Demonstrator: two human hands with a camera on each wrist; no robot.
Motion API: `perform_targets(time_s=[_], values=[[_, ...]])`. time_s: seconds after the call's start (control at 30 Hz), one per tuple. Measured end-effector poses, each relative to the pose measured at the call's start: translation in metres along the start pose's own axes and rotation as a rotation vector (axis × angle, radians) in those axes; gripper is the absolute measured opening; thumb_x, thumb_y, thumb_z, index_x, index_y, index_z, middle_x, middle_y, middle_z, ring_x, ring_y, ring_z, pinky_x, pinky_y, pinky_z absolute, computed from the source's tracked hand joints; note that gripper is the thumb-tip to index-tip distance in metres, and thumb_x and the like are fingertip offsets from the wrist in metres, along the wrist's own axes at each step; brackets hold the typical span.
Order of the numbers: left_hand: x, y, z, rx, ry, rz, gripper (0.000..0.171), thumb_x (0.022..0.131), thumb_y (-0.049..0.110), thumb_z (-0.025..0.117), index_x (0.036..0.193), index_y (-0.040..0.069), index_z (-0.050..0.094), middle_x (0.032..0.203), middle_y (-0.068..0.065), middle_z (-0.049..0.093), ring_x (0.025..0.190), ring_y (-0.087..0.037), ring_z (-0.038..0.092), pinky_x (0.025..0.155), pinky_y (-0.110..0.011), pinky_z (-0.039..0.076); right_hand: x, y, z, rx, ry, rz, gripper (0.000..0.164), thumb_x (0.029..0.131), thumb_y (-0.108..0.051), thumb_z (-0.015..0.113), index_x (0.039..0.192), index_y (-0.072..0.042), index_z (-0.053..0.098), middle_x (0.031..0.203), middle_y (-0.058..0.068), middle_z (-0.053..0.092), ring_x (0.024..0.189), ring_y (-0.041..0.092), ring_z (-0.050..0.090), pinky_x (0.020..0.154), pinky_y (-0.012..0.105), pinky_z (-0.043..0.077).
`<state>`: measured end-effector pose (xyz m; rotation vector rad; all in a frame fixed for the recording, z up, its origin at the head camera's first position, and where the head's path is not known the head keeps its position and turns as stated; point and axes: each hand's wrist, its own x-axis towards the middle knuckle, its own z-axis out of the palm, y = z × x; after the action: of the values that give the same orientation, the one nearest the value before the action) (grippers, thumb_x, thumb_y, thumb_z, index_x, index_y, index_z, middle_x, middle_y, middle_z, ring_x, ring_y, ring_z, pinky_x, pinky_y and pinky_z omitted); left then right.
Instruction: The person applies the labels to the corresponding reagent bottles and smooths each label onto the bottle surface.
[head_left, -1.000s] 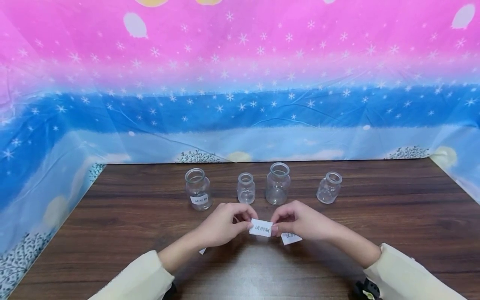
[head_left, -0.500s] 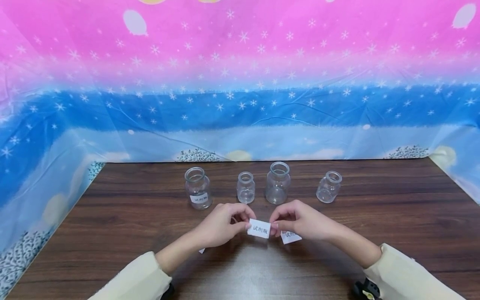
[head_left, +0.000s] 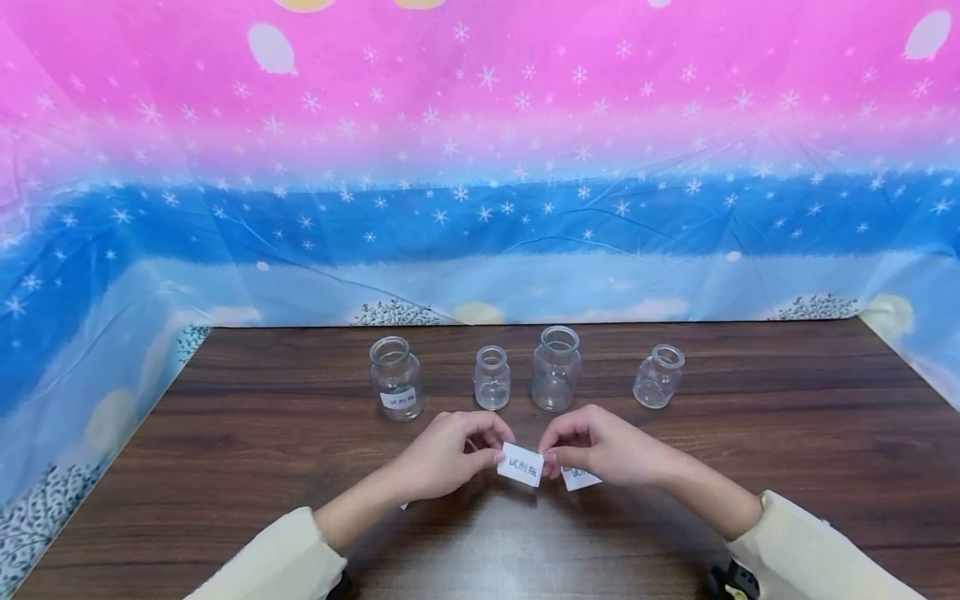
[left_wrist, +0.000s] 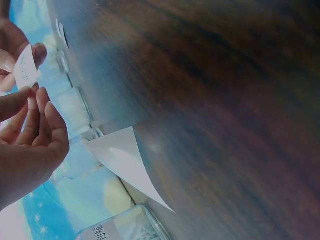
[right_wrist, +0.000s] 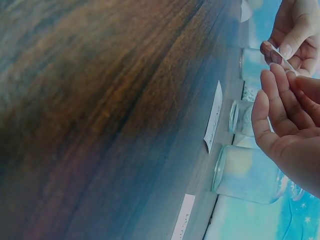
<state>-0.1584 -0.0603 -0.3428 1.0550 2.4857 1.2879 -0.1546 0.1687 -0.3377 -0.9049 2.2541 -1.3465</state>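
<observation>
Between both hands, in front of the row of jars, is a small white paper label (head_left: 521,464) with handwritten characters. My left hand (head_left: 442,454) pinches its left edge between thumb and fingers. At the opposite edge, the thumb and fingertips of my right hand (head_left: 603,446) pinch it. The label appears nearly edge-on in the right wrist view. Another written label (head_left: 581,478) lies partly hidden behind the right hand. A blank-faced curled paper piece (left_wrist: 122,155) shows below the left hand in the left wrist view.
Behind the hands stand a large glass jar (head_left: 394,375) bearing a label, a small jar (head_left: 492,385), a second large jar (head_left: 556,375) and another small jar (head_left: 658,382). Two written labels (right_wrist: 214,117) show on the wooden table (head_left: 262,433) in the right wrist view.
The held label shifts slightly left, then back right and a little lower, its right end now dipping more. Both hands keep their pinch on it; the jars stay put.
</observation>
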Motion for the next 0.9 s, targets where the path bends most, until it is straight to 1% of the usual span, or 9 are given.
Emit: perform_targets(time_s=[0.07,0.13,0.3,0.37,0.43,0.5,0.63,0.73,0.9], values=[[0.000,-0.001,0.001,0.002,0.013,-0.002,0.011,0.081,-0.002,0.062,0.091,0.004,0.062,0.076,-0.001,0.063,0.069,-0.009,0.056,0.064,-0.023,0.046,0.000,0.000,0.000,0.000,0.012,0.003,0.008,0.087,-0.005,0.057,0.086,-0.002,0.065,0.077,0.007,0.066,0.070,0.023,0.060,0.059,0.030,0.047],[-0.001,-0.001,0.001,0.016,0.046,-0.005,0.013,0.081,0.000,0.063,0.093,0.003,0.062,0.079,-0.001,0.063,0.071,-0.010,0.057,0.065,-0.023,0.047,0.000,0.000,0.000,0.003,0.030,0.023,0.008,0.087,-0.005,0.057,0.085,-0.002,0.065,0.077,0.007,0.066,0.069,0.023,0.060,0.057,0.029,0.047],[-0.004,0.006,-0.005,0.042,0.206,-0.013,0.014,0.080,0.002,0.066,0.094,0.003,0.062,0.082,-0.001,0.062,0.073,-0.012,0.057,0.066,-0.024,0.047,0.000,-0.001,0.000,-0.021,0.095,0.072,0.009,0.086,-0.002,0.056,0.084,-0.002,0.065,0.074,0.007,0.065,0.069,0.024,0.060,0.058,0.031,0.048],[-0.005,0.012,-0.008,0.029,0.241,-0.014,0.012,0.080,0.003,0.066,0.092,0.003,0.063,0.080,-0.001,0.063,0.072,-0.012,0.057,0.066,-0.024,0.048,0.001,0.000,-0.001,-0.025,0.121,0.076,0.009,0.086,-0.001,0.056,0.083,-0.001,0.065,0.073,0.006,0.065,0.069,0.024,0.061,0.060,0.032,0.049],[-0.005,0.017,-0.008,0.012,0.233,-0.004,0.010,0.081,0.003,0.065,0.090,0.003,0.063,0.079,-0.001,0.063,0.072,-0.011,0.057,0.065,-0.025,0.048,0.002,0.000,-0.001,-0.013,0.139,0.072,0.009,0.086,0.000,0.056,0.084,0.001,0.064,0.074,0.007,0.064,0.070,0.022,0.061,0.062,0.033,0.051],[-0.005,0.019,-0.006,0.007,0.196,0.001,0.008,0.082,0.004,0.065,0.089,0.003,0.063,0.079,-0.001,0.063,0.071,-0.011,0.057,0.064,-0.024,0.048,0.004,0.000,0.000,0.033,0.141,0.070,0.009,0.086,0.002,0.055,0.085,0.003,0.064,0.076,0.009,0.064,0.071,0.020,0.062,0.065,0.034,0.052],[-0.001,0.019,0.002,0.027,0.140,-0.008,0.005,0.083,0.004,0.064,0.088,0.003,0.064,0.079,-0.001,0.064,0.072,-0.011,0.059,0.065,-0.022,0.047,0.008,-0.001,0.003,0.110,0.128,0.051,0.009,0.087,0.003,0.054,0.086,0.006,0.062,0.078,0.011,0.064,0.074,0.017,0.062,0.070,0.035,0.052],[0.002,0.016,0.007,0.032,0.130,-0.027,0.004,0.083,0.004,0.064,0.087,0.004,0.065,0.080,-0.001,0.064,0.074,-0.012,0.060,0.067,-0.022,0.047,0.011,-0.001,0.005,0.121,0.119,0.028,0.010,0.088,0.002,0.053,0.086,0.006,0.062,0.078,0.011,0.063,0.074,0.016,0.062,0.070,0.035,0.052],[0.005,0.014,0.011,0.019,0.122,-0.025,0.003,0.084,0.006,0.064,0.086,0.004,0.065,0.079,-0.001,0.065,0.075,-0.013,0.061,0.068,-0.023,0.048,0.012,-0.001,0.008,0.117,0.116,0.013,0.010,0.089,0.001,0.053,0.087,0.006,0.062,0.078,0.012,0.063,0.075,0.016,0.061,0.070,0.038,0.051]])
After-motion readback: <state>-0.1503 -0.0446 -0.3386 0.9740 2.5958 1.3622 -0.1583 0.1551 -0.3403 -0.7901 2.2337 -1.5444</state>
